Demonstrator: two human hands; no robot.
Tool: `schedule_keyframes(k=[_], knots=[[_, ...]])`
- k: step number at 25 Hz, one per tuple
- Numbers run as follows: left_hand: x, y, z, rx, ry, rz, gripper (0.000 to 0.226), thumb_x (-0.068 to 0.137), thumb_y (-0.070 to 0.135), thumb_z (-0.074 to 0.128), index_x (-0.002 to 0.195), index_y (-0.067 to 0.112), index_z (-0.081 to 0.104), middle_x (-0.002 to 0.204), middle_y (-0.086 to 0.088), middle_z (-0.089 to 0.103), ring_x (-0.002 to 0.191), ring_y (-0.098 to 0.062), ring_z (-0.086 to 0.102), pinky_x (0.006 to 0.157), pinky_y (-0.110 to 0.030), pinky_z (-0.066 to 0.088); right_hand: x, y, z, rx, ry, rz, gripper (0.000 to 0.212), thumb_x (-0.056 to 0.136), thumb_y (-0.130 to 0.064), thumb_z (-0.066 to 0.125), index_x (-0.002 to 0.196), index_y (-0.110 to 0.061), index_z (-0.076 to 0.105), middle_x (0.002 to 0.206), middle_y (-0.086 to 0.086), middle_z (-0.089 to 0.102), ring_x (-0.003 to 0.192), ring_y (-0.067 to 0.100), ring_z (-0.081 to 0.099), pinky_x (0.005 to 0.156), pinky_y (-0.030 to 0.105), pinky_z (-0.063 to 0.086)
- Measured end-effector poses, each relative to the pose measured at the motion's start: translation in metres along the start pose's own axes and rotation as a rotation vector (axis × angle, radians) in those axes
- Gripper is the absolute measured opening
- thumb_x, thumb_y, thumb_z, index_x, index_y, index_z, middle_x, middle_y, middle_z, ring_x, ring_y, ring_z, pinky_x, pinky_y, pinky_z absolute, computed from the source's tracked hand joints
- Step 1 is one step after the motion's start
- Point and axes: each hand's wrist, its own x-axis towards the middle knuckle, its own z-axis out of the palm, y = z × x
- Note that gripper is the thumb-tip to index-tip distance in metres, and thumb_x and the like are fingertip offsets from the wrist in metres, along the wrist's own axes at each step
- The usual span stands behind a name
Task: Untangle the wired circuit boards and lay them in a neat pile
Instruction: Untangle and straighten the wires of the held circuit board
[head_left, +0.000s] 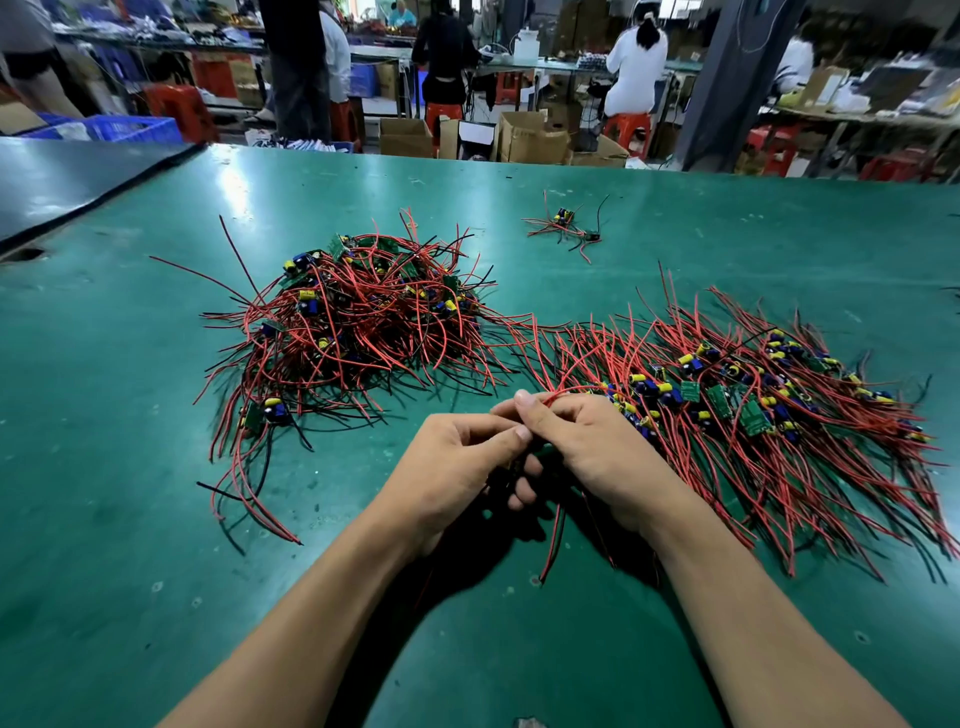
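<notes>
Red wires (551, 540) are gripped between the curled left hand (457, 467) and right hand (587, 452), at the fanned pile's (753, 410) left edge; the tangled heap (353, 322) lies apart, with green table (130, 545) seen between

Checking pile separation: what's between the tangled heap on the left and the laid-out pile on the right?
Head view: stray red wires bridge the tangled heap and the laid-out pile at the far side; closer in, bare green mat.
</notes>
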Motion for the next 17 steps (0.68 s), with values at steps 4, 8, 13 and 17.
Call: schedule_keyframes(k=[4,8,13,17], knots=[[-0.002,0.005,-0.002,-0.007,-0.063,-0.024,0.016,0.093,0.008,0.061,0.084,-0.002,0.070,0.066,-0.013,0.065,0.045,-0.016,0.056,0.043,-0.022,0.046,0.003,-0.003,0.000,-0.087,0.188,-0.131,0.032,0.099,-0.037,0.061,0.092,-0.010,0.076,0.073,0.009,0.070,0.052,0.020,0.063,0.048,0.026,0.051],[-0.006,0.009,-0.002,0.040,-0.169,-0.039,0.016,0.090,0.012,0.064,0.079,0.004,0.072,0.067,-0.012,0.066,0.045,-0.016,0.057,0.042,-0.021,0.045,0.004,-0.007,-0.010,-0.210,0.400,-0.239,0.031,0.102,-0.034,0.058,0.087,-0.015,0.077,0.068,0.001,0.072,0.048,0.013,0.061,0.046,0.021,0.049],[-0.007,0.013,-0.007,0.064,-0.231,-0.030,0.015,0.086,0.015,0.066,0.079,0.003,0.072,0.067,-0.012,0.066,0.046,-0.016,0.057,0.043,-0.022,0.045,0.007,-0.004,-0.012,-0.236,0.486,-0.261,0.044,0.101,-0.047,0.054,0.081,-0.014,0.076,0.058,0.011,0.067,0.045,0.022,0.062,0.046,0.026,0.049],[-0.007,0.011,-0.007,0.074,-0.254,-0.061,0.016,0.085,0.016,0.067,0.080,0.003,0.072,0.068,-0.013,0.066,0.046,-0.016,0.057,0.044,-0.022,0.046,0.008,-0.004,-0.011,-0.246,0.580,-0.219,0.058,0.100,-0.054,0.051,0.061,-0.015,0.069,0.046,0.009,0.059,0.037,0.016,0.054,0.042,0.020,0.041]])
